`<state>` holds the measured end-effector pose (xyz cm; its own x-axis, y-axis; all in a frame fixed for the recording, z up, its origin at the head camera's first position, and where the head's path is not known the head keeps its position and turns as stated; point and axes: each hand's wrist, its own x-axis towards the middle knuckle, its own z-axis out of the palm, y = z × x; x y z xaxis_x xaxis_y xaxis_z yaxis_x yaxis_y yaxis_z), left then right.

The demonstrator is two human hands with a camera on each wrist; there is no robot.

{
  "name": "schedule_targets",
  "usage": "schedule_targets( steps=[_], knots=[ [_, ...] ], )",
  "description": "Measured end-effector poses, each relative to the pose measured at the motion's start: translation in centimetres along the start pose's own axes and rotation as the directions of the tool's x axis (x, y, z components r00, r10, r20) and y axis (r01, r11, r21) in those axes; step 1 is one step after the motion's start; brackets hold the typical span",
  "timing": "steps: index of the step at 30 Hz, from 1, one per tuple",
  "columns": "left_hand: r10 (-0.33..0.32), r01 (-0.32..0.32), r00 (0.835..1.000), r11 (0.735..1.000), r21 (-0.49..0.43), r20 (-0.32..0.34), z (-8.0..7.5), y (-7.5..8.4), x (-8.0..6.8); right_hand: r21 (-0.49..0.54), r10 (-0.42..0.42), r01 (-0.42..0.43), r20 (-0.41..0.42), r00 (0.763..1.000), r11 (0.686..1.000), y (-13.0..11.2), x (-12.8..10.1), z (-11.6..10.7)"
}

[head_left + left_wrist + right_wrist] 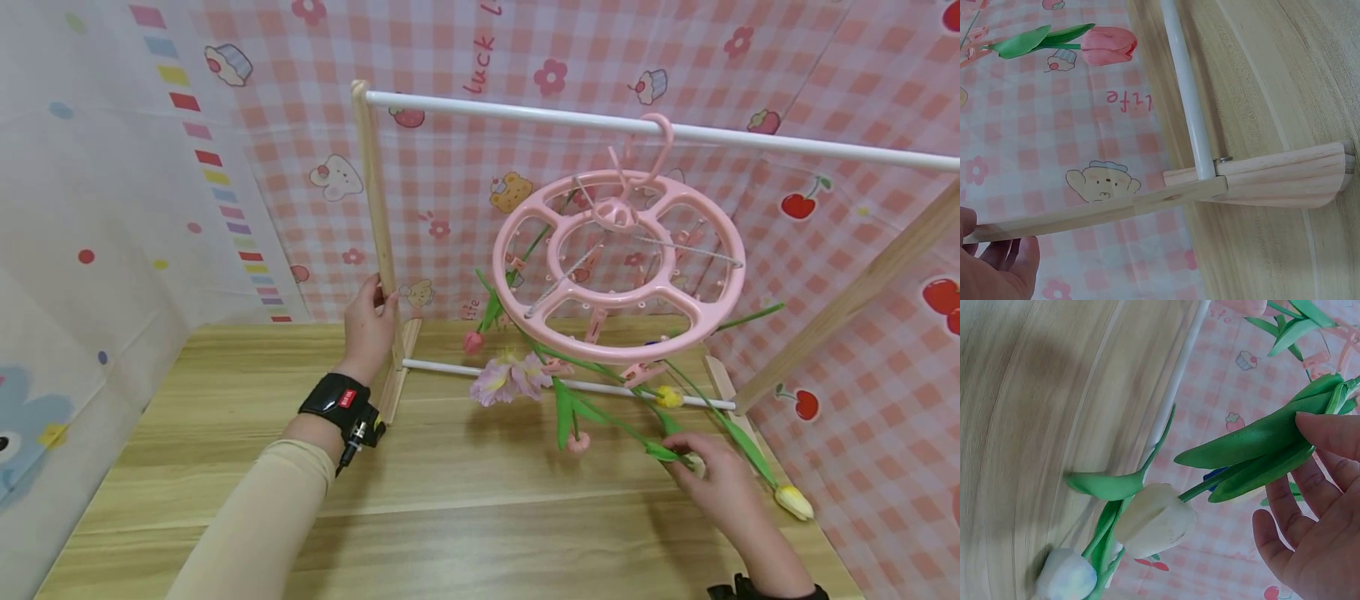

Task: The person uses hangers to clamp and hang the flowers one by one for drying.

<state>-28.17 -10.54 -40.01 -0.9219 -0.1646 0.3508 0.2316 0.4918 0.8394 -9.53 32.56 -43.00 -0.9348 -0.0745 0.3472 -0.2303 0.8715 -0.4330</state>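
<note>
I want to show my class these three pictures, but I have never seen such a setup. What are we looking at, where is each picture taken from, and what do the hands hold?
There is no machine here: a person works with two bare hands and wears three cameras. The large picture comes from the head, the other two from the wrists. On a wooden table stands a small wooden rack. From its white top bar hangs a pink round clip hanger, with artificial flowers clipped under it. The left hand grips the rack's upright post. The right hand pinches the green leaves of one hanging flower, a pale tulip.
</note>
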Motion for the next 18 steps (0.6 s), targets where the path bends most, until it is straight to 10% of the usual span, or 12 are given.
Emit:
schedule_targets(
  steps=[10, 18],
  knots=[
    [-0.045, 0.032, 0.996, 0.986, -0.166, -0.071, -0.2, 0.1, -0.5, 0.048, -0.002, 0.001, 0.026, 1.0, 0.999, -0.5, 0.0, 0.6],
    [-0.054, -0.025, 0.979, 0.923, -0.383, -0.194, -0.7, 1.1, -2.3, 0.05, -0.024, 0.023, 0.005, 1.0, 0.998, -1.3, 0.1, 0.8]
  ],
)
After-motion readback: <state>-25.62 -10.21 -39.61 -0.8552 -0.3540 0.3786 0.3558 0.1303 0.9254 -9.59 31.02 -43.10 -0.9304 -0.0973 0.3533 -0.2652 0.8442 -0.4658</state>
